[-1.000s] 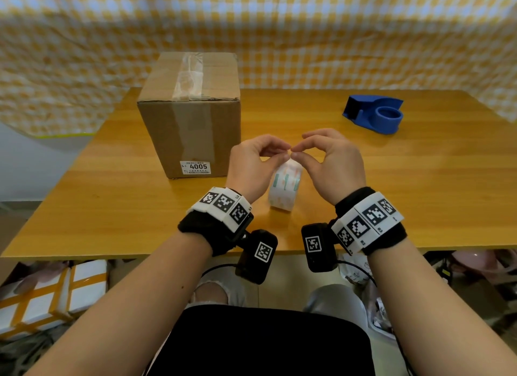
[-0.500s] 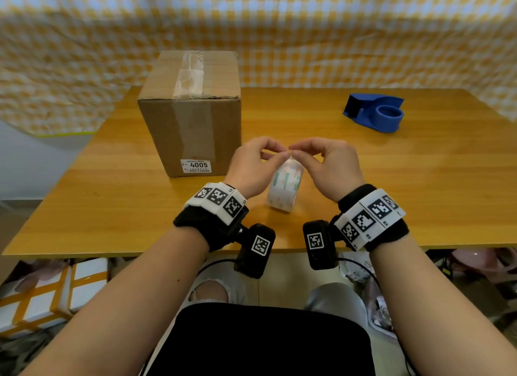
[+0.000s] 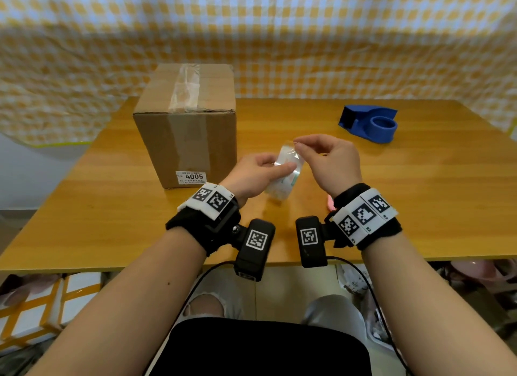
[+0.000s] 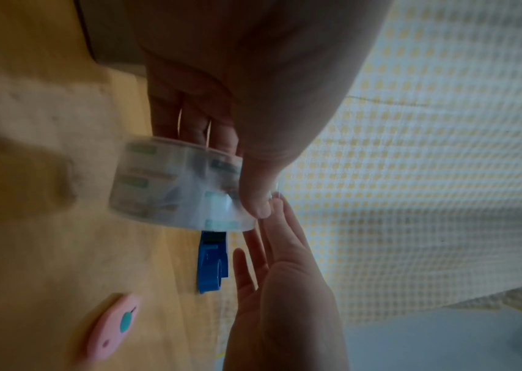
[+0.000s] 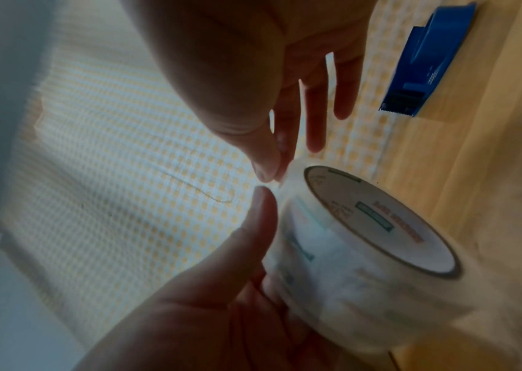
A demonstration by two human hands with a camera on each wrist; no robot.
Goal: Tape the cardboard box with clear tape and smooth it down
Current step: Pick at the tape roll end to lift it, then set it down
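Note:
The cardboard box point(image 3: 186, 123) stands on the left of the wooden table point(image 3: 419, 185); a strip of clear tape runs across its top and down its front. In front of it my left hand point(image 3: 281, 172) holds the clear tape roll point(image 3: 284, 185) above the table, thumb across its outer face. The roll point(image 5: 364, 238) shows its printed core in the right wrist view. My right hand point(image 3: 298, 146) pinches the loose tape end between thumb and forefinger just above the roll. That pinch of my right hand point(image 5: 270, 168) is plain in the right wrist view.
A blue tape dispenser point(image 3: 369, 122) sits at the back right of the table. A small pink cutter point(image 4: 113, 326) lies on the table under my right wrist. A yellow checked cloth point(image 3: 279, 39) hangs behind the table.
Both hands have lifted the roll and tilted it. My right hand has drawn up and away from the left, with the tape end between its fingers.

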